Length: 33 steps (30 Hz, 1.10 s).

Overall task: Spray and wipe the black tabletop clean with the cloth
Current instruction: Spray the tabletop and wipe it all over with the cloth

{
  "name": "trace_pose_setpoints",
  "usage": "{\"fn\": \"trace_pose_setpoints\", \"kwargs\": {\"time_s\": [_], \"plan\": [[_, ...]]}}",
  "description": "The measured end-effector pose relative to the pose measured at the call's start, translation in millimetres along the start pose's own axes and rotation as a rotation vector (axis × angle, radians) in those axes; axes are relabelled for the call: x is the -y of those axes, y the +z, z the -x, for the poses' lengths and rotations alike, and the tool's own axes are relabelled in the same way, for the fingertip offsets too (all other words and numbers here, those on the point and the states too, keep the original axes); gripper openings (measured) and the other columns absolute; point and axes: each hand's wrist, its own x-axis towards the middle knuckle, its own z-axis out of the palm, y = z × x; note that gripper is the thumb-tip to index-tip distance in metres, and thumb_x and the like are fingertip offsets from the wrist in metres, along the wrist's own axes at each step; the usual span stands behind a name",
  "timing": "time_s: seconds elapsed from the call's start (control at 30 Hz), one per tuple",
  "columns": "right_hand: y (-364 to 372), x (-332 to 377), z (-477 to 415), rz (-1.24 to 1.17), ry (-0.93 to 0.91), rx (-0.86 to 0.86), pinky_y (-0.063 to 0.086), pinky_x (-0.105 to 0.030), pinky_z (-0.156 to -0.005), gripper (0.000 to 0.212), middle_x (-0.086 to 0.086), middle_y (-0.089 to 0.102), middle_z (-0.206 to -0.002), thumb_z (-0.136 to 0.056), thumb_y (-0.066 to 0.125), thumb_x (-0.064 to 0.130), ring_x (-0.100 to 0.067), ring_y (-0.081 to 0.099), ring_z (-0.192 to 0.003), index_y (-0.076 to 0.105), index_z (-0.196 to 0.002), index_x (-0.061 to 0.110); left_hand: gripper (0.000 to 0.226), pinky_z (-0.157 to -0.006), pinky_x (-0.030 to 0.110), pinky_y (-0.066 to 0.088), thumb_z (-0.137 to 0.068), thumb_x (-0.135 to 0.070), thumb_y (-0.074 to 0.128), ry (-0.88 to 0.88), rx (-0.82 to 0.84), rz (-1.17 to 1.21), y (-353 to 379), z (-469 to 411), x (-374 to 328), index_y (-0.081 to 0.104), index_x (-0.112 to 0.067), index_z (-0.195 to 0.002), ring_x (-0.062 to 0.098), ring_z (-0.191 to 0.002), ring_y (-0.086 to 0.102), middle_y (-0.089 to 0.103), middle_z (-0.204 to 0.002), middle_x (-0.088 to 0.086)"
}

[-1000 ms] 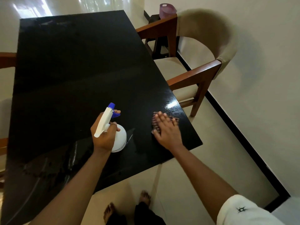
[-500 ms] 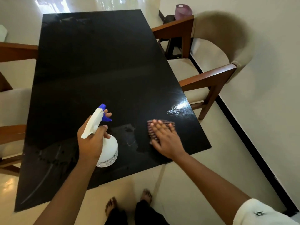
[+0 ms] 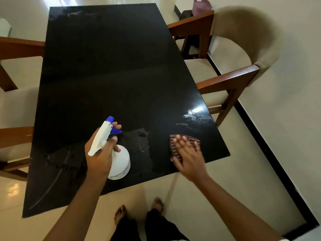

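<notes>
The glossy black tabletop fills the middle of the view. My left hand grips a white spray bottle with a blue nozzle, held just above the near edge, a finger on the blue trigger. My right hand lies flat, fingers spread, pressing a dark striped cloth onto the near right corner of the table. The hand covers most of the cloth. Wet streaks shine on the surface to the right of the cloth and along the near left edge.
A wooden armchair with a beige seat stands at the table's right side, close to the wall. Another chair sits at the left. A purple bin stands far right. My bare feet are on pale floor tiles.
My right hand has slid the cloth back toward the near edge of the right corner. My left hand with the bottle has stayed over the near edge. The camera has swung left.
</notes>
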Motion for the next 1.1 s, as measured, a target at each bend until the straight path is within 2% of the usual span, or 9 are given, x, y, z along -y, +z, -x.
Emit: {"fn": "trace_pose_setpoints", "kwargs": {"time_s": [0.13, 0.3, 0.43, 0.53, 0.67, 0.77, 0.87, 1.03, 1.1], "plan": [[-18, -64, -10, 0.035, 0.359, -0.058, 0.008, -0.049, -0.117, 0.071, -0.001, 0.025, -0.158, -0.090, 0.024, 0.056, -0.020, 0.016, -0.146, 0.024, -0.152, 0.020, 0.039, -0.057, 0.009, 0.049, -0.090, 0.008, 0.053, -0.008, -0.015, 0.002, 6, 1, -1, 0.055, -0.024, -0.112, 0.005, -0.067, 0.064, 0.070, -0.093, -0.022], [-12, -40, -14, 0.011, 0.629, -0.116, 0.007, -0.061, -0.114, 0.065, -0.002, 0.025, -0.158, -0.094, 0.040, 0.048, -0.025, 0.014, -0.146, 0.025, -0.151, 0.023, 0.050, -0.059, 0.004, 0.048, -0.088, 0.009, 0.055, 0.021, -0.063, -0.012, 12, 3, -2, 0.057, -0.039, -0.104, -0.001, -0.065, 0.064, 0.065, -0.089, 0.000], [11, 33, 15, -0.050, 0.283, -0.102, 0.006, -0.057, -0.115, 0.064, 0.003, 0.030, -0.155, -0.091, 0.043, 0.050, -0.020, 0.019, -0.145, 0.029, -0.149, 0.027, 0.046, -0.059, 0.007, 0.050, -0.088, 0.007, 0.056, -0.001, -0.055, -0.043, 12, 1, 11, 0.053, -0.035, -0.107, 0.001, -0.069, 0.065, 0.066, -0.092, -0.034], [12, 30, 26, -0.048, 0.014, -0.027, 0.008, -0.049, -0.115, 0.064, 0.010, 0.022, -0.156, -0.091, 0.041, 0.053, -0.014, 0.016, -0.146, 0.024, -0.149, 0.033, 0.033, -0.062, 0.004, 0.048, -0.088, 0.006, 0.056, -0.011, -0.066, -0.069, 16, -2, 14, 0.054, -0.013, -0.116, -0.002, -0.068, 0.064, 0.065, -0.092, -0.007], [-7, -49, 14, -0.002, 0.227, -0.100, 0.014, -0.048, -0.115, 0.064, 0.004, 0.029, -0.155, -0.090, 0.037, 0.054, -0.018, 0.021, -0.144, 0.033, -0.148, 0.026, 0.036, -0.066, 0.002, 0.048, -0.085, 0.012, 0.058, 0.020, -0.030, -0.112, 16, -1, 15, 0.052, 0.009, -0.120, -0.009, -0.069, 0.063, 0.059, -0.092, 0.011], [-26, -87, -5, -0.014, 0.471, -0.115, 0.025, -0.049, -0.113, 0.069, -0.004, 0.033, -0.154, -0.088, 0.028, 0.055, -0.025, 0.028, -0.142, 0.033, -0.148, 0.021, 0.037, -0.066, 0.008, 0.053, -0.083, -0.003, 0.059, 0.016, -0.003, -0.079, 12, -1, 16, 0.054, 0.007, -0.118, -0.002, -0.069, 0.065, 0.066, -0.089, -0.014], [-28, -80, -32, 0.006, 0.555, -0.089, 0.023, -0.050, -0.114, 0.069, -0.005, 0.027, -0.157, -0.090, 0.030, 0.052, -0.027, 0.023, -0.144, 0.025, -0.151, 0.021, 0.035, -0.066, 0.006, 0.050, -0.081, -0.007, 0.054, 0.025, -0.015, -0.071, 12, 2, 12, 0.055, 0.003, -0.115, -0.004, -0.069, 0.064, 0.064, -0.086, 0.002], [-14, -13, -68, 0.047, 0.278, 0.026, 0.010, -0.050, -0.115, 0.068, 0.000, 0.019, -0.159, -0.091, 0.031, 0.053, -0.021, 0.013, -0.147, 0.019, -0.152, 0.027, 0.049, -0.063, 0.000, 0.046, -0.083, 0.008, 0.058, -0.007, -0.060, -0.126, 13, 5, -2, 0.054, -0.033, -0.110, -0.012, -0.075, 0.062, 0.069, -0.093, -0.008], [-6, 19, -71, 0.026, 0.066, 0.111, 0.004, -0.049, -0.116, 0.067, 0.005, 0.012, -0.161, -0.093, 0.031, 0.055, -0.017, 0.006, -0.148, 0.012, -0.152, 0.031, 0.040, -0.061, -0.001, 0.044, -0.086, 0.013, 0.056, -0.060, -0.060, -0.130, 14, 5, -6, 0.056, -0.017, -0.111, -0.015, -0.075, 0.060, 0.062, -0.098, 0.015]]}}
